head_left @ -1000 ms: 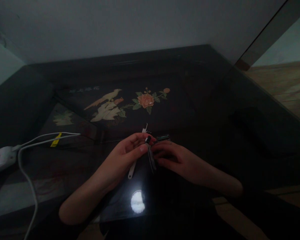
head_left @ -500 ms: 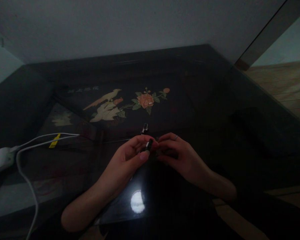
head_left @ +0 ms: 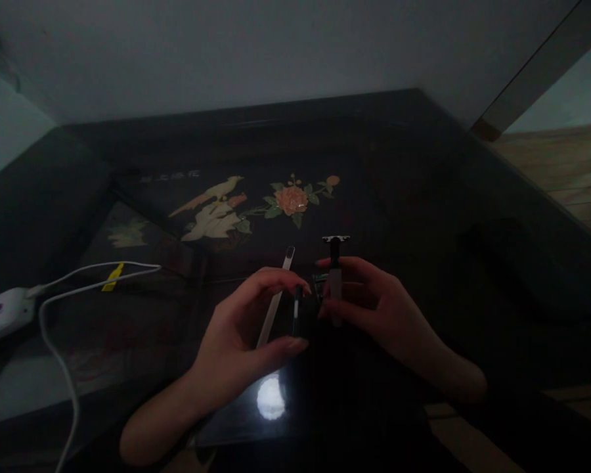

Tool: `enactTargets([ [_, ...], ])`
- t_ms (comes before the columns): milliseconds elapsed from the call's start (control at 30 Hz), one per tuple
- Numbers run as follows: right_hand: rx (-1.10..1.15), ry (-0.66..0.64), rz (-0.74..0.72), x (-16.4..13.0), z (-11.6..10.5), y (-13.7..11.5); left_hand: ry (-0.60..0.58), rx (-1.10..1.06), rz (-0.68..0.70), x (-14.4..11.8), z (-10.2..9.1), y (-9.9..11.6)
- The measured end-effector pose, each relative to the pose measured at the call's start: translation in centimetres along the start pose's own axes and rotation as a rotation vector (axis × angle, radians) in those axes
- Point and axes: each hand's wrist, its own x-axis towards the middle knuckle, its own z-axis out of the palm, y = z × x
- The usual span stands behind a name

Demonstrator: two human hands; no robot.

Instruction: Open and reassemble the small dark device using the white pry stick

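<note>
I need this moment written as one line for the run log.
left hand: holds pale strip | right hand: holds razor upright | surface: dark table | left side: white cable

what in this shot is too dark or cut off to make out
Head view, the only one:
- Small dark piece between left hand fingers: too dim to identify.
- T-headed tool in right hand: lower end hidden by fingers.
- White cable: runs off the bottom edge.
- White device: cut by the left edge.
- Writing by the inlaid bird: too small to read.
</note>
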Motion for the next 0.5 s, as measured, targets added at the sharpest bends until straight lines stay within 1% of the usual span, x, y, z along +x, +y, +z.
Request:
enactTargets([
  [100,0.020,-0.052,-0.044,-0.39,0.27,0.00,0.100,0.130,0.008,0.05,-0.02,-0.19],
  [200,-0.029,-0.115,-0.142,-0.78,0.64,0.33,0.117,0.158,-0.006,0.00,0.00,-0.31],
  [233,-0.059,-0.117,-0.170,-0.86,0.70,0.42,0.116,0.153,-0.005,-0.03,0.00,-0.33],
  [333,-0.133,-0.064,-0.212,-0.88,0.62,0.49,0.120,0.126,0.019,-0.09,-0.02,-0.35],
  [433,-0.162,-0.039,-0.226,-0.75,0.30,0.36,0.156,0.119,0.043,-0.11,-0.02,-0.24],
  [500,-0.206,-0.020,-0.260,-0.71,0.14,0.32,0.175,0.117,0.063,-0.11,0.02,-0.11],
])
